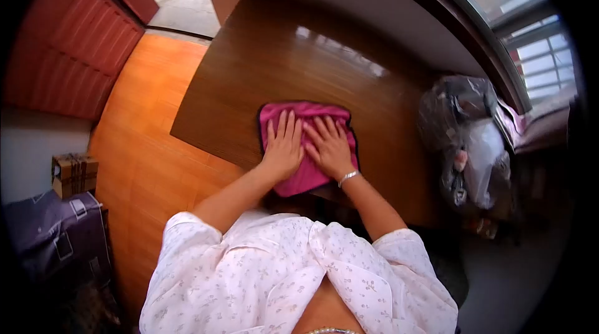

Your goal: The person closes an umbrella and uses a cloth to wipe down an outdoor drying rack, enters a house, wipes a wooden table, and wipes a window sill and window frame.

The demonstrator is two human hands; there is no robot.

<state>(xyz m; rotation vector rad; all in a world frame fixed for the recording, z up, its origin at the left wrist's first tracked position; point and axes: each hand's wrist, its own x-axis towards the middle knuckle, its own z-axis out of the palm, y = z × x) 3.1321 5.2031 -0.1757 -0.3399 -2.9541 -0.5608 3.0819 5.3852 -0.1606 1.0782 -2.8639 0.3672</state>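
Note:
A pink cloth [306,175] with a dark border lies spread on the brown wooden table [249,53], close to its front edge, and its lower part reaches that edge. Flat on the cloth's left half rests my left hand [285,147], fingers stretched out and pointing away from me. My right hand [329,147], with a silver bracelet at the wrist, presses flat on the right half with its fingers spread. The two hands are side by side, nearly touching. Whatever lies beneath the cloth is hidden.
Plastic bags [468,134] with mixed items are piled at the table's right end, below a barred window [543,59]. Leftward are an orange floor [143,122], a red door [75,40], a cardboard box [75,173] and a dark purple bag [59,234]. A wall runs behind the table.

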